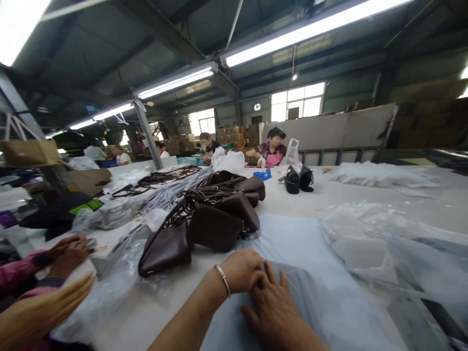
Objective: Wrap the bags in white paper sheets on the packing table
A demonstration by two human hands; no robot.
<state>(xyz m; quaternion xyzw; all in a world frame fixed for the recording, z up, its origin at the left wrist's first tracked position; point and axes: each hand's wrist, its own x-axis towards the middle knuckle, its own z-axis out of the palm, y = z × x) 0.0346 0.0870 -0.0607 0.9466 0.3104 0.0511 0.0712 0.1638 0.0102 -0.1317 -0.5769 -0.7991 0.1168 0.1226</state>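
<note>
My left hand (pixel 243 270), with a silver bangle at the wrist, is closed and meets the fingertips of my right hand. What its fingers hold, if anything, is hidden. My right hand (pixel 272 302) lies open, fingers spread, on a grey-blue piece of soft cloth or sheeting (pixel 303 287). Beneath that spreads a lighter blue sheet (pixel 292 229) over the table. Just beyond my hands is a pile of dark brown leather handbags (pixel 215 226) with thin straps and small gold-coloured buckles.
Clear plastic bags (pixel 365 239) lie at the right, and more plastic (pixel 120 287) at the left beside other people's hands (pixel 71 253). A blue tape dispenser (pixel 262 174) and black rounded items (pixel 298 179) stand farther back. A person in a pink apron (pixel 273 157) works across the table (pixel 369 190).
</note>
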